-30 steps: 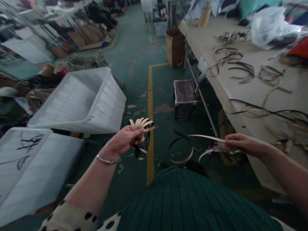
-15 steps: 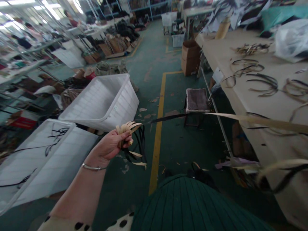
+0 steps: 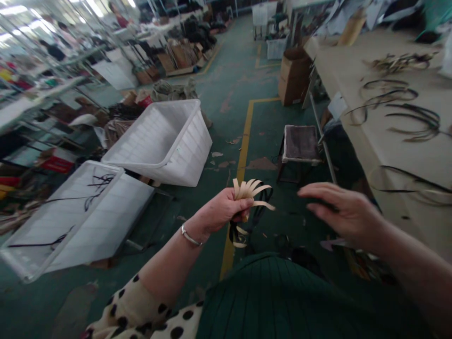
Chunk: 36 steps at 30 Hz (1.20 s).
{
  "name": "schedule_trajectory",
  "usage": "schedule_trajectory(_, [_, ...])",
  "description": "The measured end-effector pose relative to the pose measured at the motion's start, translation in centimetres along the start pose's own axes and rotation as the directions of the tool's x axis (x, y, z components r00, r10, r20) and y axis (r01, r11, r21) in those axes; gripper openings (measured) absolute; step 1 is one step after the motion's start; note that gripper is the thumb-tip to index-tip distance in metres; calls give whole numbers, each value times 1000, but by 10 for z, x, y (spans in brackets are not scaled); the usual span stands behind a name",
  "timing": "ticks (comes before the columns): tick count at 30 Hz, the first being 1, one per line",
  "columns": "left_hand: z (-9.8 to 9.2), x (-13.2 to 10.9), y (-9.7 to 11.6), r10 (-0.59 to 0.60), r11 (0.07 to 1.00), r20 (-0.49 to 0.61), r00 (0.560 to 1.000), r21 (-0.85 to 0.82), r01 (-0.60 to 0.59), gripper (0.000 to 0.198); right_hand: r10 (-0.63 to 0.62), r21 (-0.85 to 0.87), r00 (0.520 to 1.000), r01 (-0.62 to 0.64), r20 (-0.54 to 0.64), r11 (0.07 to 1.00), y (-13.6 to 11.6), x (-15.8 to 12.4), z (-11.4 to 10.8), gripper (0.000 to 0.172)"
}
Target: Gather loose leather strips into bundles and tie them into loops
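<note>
A bunch of narrow beige-and-black strips (image 3: 252,189) is gripped in my left hand (image 3: 231,205), thumb pressed over it. The strip ends fan out above and curl down below the fist. To the right, level with the bunch and apart from it, my right hand (image 3: 339,209) is raised with its thumb and fingers apart and nothing between them. It is nearest the front edge of the table (image 3: 395,188), where more loops of strip (image 3: 418,117) lie.
Two white bins stand at the left: a deep one (image 3: 189,150) and a nearer one (image 3: 92,221) with black strips in it. A stool (image 3: 300,143) and a cardboard box (image 3: 294,77) stand beside the table. Other people sit far off at the upper left.
My left hand has moved right with the bunch. The long strip that stretched from it across to the right no longer does. My right hand has come into view.
</note>
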<state>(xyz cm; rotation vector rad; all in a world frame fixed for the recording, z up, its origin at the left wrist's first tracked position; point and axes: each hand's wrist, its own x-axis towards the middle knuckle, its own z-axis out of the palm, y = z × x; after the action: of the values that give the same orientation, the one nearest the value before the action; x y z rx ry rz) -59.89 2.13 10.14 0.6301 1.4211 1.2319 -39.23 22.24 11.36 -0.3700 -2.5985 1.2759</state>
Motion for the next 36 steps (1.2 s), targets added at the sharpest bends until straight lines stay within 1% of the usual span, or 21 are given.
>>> schedule_trajectory(1, [3,2,-1,-4,1000,9,1000,15,4,32,-51,33,998,50,40,998,-3,8,24,24])
schedule_trajectory(2, [5,4,-2,-7,1000,13,1000,25,7,32,-79,106,992,69,100,992,-4,17,48,25])
schedule_trajectory(4, [8,7,-5,-15,1000,15,1000,27,15,32,-27,287,986,-21,164,958,-2,30,86,29])
schedule_trajectory(5, [9,8,-7,-21,1000,14,1000,23,21,31,2,381,981,-77,194,921,2,34,100,31])
schedule_trajectory(6, [10,9,-8,-27,999,14,1000,22,27,31,28,460,972,-134,231,878,8,36,108,33])
schedule_trajectory(8, [9,9,-11,-34,999,2,999,21,34,30,39,556,942,-230,334,798,21,36,113,37])
schedule_trajectory(10, [5,8,-12,-42,999,-24,999,5,42,31,33,584,903,-305,429,753,34,32,104,39])
schedule_trajectory(12, [-3,4,-11,-65,996,-41,997,-55,63,30,26,586,875,-345,484,733,46,27,86,41])
schedule_trajectory(14, [-15,-2,-9,-94,985,-63,994,-151,84,28,28,552,853,-361,521,752,57,22,64,41])
schedule_trajectory(16, [-32,-12,-5,-102,967,-106,989,-245,74,26,44,509,834,-376,549,774,66,14,41,42])
schedule_trajectory(17, [-41,-17,-3,-90,959,-137,987,-279,49,25,59,500,833,-385,551,776,71,9,29,43])
schedule_trajectory(20, [-72,-34,3,-12,941,-244,970,-330,-71,16,121,490,855,-399,504,775,83,-7,1,44])
schedule_trajectory(22, [-91,-44,7,41,933,-318,947,-327,-150,9,178,453,860,-416,479,788,89,-18,-14,42])
schedule_trajectory(24, [-107,-55,12,60,938,-375,925,-296,-181,24,233,422,861,-437,452,794,92,-27,-26,39])
schedule_trajectory(26, [-121,-65,16,57,948,-438,897,-259,-187,38,282,401,852,-469,441,787,93,-34,-37,37])
schedule_trajectory(28, [-134,-76,19,26,949,-516,856,-257,-184,41,327,367,831,-506,449,781,94,-41,-47,37])
schedule_trajectory(30, [-146,-86,20,1,933,-592,806,-289,-213,40,360,318,814,-526,455,789,95,-48,-57,39])
schedule_trajectory(33, [-166,-100,19,-43,895,-630,775,-369,-251,41,359,282,817,-512,452,811,100,-58,-70,44])
schedule_trajectory(35, [-179,-107,17,-86,874,-679,729,-403,-272,40,372,281,818,-518,439,808,103,-65,-79,46])
schedule_trajectory(36, [-185,-110,15,-114,872,-711,694,-406,-272,38,378,285,824,-516,422,808,104,-68,-84,47])
